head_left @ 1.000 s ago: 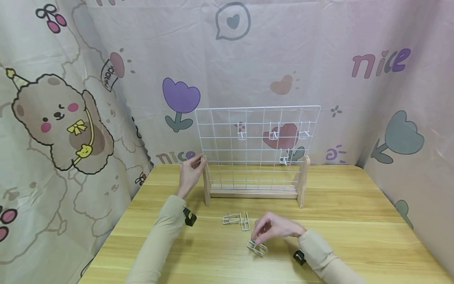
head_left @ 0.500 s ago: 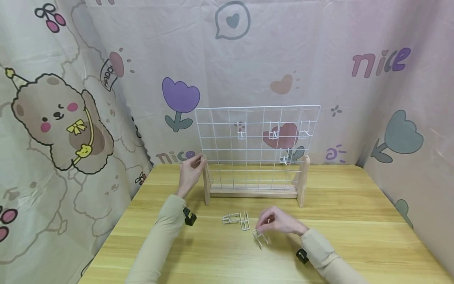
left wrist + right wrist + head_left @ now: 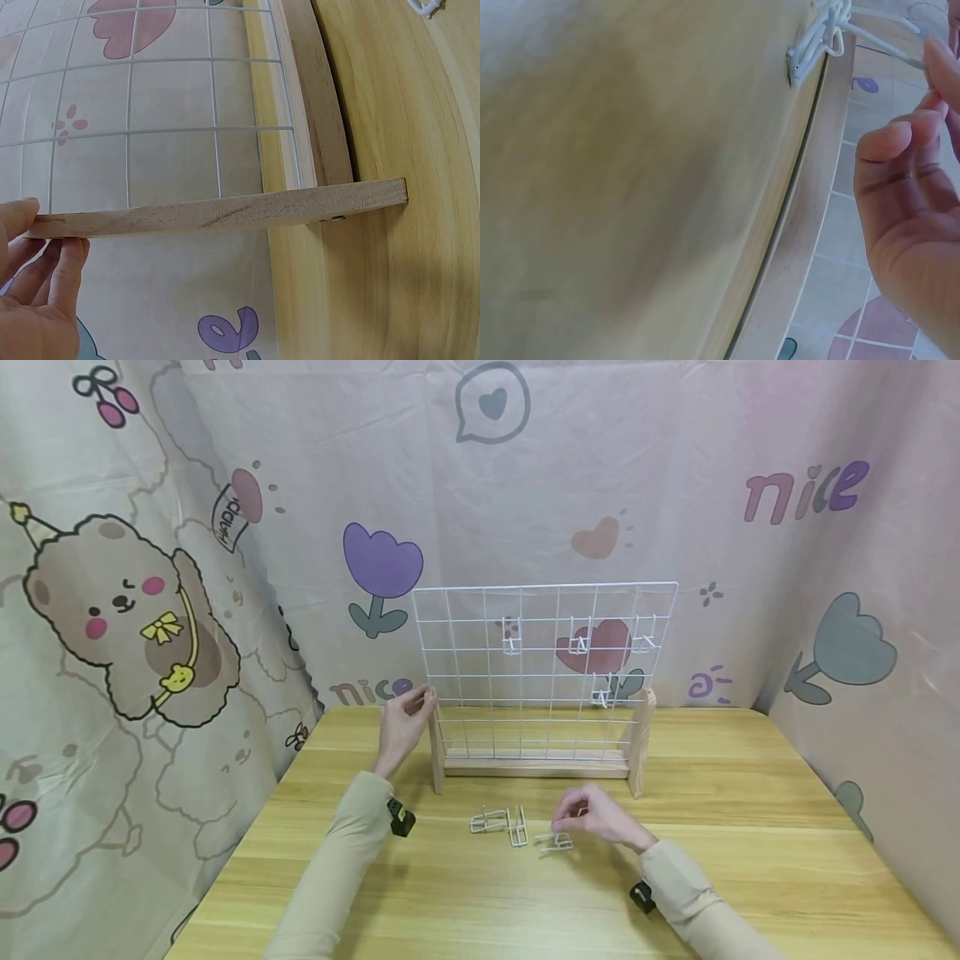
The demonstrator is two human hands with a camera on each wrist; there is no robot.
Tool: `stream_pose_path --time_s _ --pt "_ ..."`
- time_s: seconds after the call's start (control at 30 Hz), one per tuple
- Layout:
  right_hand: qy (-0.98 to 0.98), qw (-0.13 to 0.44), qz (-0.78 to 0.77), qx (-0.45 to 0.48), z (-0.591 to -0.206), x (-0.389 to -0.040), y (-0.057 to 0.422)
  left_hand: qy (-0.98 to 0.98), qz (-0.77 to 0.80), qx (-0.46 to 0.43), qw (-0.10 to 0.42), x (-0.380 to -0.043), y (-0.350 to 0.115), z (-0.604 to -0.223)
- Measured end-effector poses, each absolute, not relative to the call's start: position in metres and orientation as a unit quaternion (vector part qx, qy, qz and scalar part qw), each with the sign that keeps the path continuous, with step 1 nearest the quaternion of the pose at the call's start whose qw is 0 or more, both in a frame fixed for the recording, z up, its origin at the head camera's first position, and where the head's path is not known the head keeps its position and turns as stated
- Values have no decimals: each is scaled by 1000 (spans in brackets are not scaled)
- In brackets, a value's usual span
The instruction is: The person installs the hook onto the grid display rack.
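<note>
In the head view, my left hand pinches the top of the left wooden upright of a grid rack. The left wrist view shows thumb and fingers on opposite sides of that upright's end. My right hand pinches a white wire hook between thumb and fingertips, low over the table in front of the rack. Its straight prong reaches the fingertips in the right wrist view. Several similar hooks hang on the white wire grid, mostly in its upper middle and right part.
Two more white wire hooks lie close together on the wooden table, left of my right hand. The rack's wooden base bar stands behind them. A patterned cloth hangs behind and beside the table.
My right hand has moved away from me and slightly right, carrying the wire hook, which has turned so its prongs point left. The left hand has stayed on the upright.
</note>
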State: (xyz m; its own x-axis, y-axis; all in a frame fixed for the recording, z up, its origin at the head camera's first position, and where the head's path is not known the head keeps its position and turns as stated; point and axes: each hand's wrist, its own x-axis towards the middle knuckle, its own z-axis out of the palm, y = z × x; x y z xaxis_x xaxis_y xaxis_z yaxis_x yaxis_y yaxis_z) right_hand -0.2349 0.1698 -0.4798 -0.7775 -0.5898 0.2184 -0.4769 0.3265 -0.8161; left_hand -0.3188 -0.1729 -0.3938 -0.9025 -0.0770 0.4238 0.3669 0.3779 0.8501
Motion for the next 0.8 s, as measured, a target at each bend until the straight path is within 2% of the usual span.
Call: stream_pose_path --time_s 0.33,0.6,0.8 --pt "817 66 -484 -306 -480 -235 172 -806 -551 -87 198 -319 -173 -394" --pt "822 141 -473 -284 -481 -235 176 -802 -555 -90 202 -318 -173 -393" --pt "825 169 -474 -258 -482 -235 176 -803 -553 -93 204 -319 -173 -394"
